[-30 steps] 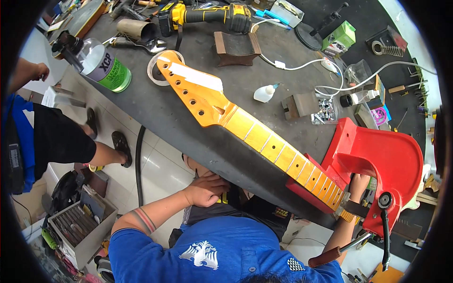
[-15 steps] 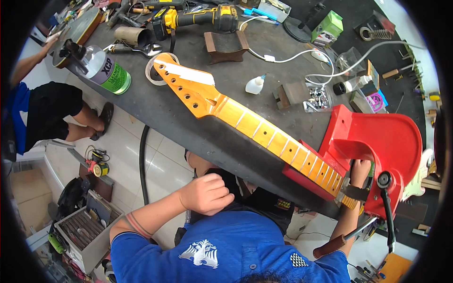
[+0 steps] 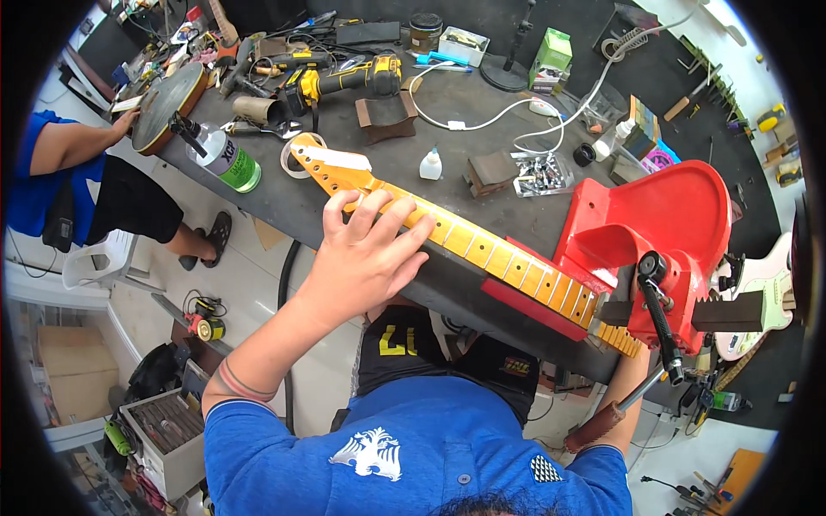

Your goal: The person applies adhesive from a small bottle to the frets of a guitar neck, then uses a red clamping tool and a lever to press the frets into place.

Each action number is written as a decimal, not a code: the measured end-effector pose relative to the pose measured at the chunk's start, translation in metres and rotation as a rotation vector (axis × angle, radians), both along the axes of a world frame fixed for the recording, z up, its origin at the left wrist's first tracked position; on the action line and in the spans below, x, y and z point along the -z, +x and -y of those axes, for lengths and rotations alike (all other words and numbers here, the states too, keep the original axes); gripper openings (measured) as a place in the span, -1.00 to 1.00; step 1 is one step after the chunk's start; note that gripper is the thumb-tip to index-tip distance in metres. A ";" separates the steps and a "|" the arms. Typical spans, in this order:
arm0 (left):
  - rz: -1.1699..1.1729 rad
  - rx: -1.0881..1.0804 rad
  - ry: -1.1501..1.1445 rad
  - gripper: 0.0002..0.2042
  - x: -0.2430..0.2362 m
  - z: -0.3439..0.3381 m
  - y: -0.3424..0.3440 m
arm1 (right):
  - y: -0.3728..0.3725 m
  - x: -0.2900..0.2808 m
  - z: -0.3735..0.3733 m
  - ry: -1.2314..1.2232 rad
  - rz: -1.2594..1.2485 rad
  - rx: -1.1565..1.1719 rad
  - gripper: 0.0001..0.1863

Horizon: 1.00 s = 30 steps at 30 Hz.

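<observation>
Spanning the frame from upper left to right, the dark workbench (image 3: 508, 215) carries all main components. At far left, a second person (image 3: 73, 155) in a blue shirt stands beside it, one hand at the rim of a dark-topped guitar body (image 3: 168, 107). The red arbor press (image 3: 680, 206) occupies the right of the frame; its dark toothed ram points toward the right edge, and its brown-gripped lever extends to the lower right. The maple guitar neck (image 3: 490, 251) runs diagonally from upper centre-left, headstock end, to lower right, where its heel end passes beneath the ram. A pale guitar body (image 3: 757, 288) sits at the right edge, behind the press. A yellow-and-black cordless power tool (image 3: 348, 82) lies at upper centre. A clear bottle with a green label (image 3: 228, 159) stands at upper left. The left hand (image 3: 374, 245), at centre-left, is spread wide over the neck near the headstock, thumb extended off the near edge; contact pressure cannot be determined. The right hand is hidden behind the press; its state cannot be determined. A tape roll (image 3: 297, 163) lies by the headstock tip. A small white dropper bottle (image 3: 430, 165) stands upright at upper centre.
</observation>
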<state>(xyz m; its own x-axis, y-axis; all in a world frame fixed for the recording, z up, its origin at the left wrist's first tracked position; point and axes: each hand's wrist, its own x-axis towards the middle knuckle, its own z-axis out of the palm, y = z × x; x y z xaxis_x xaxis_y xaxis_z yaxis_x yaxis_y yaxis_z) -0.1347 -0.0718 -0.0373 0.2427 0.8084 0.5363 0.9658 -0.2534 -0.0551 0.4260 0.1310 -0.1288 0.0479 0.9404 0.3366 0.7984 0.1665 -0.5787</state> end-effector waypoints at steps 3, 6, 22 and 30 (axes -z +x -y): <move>-0.069 -0.017 -0.024 -0.53 -0.006 0.003 0.005 | -0.001 0.001 -0.002 -0.001 -0.016 -0.001 -0.74; -0.066 -0.013 -0.070 -0.53 -0.010 0.014 0.007 | -0.001 0.001 -0.005 -0.009 -0.019 0.001 -0.74; 0.130 -0.020 -0.106 -0.56 -0.008 0.001 0.016 | -0.001 -0.002 -0.009 -0.012 -0.058 -0.036 -0.74; 0.195 -0.061 -0.088 -0.58 -0.006 0.015 0.018 | 0.001 -0.003 -0.001 -0.012 -0.064 -0.043 -0.74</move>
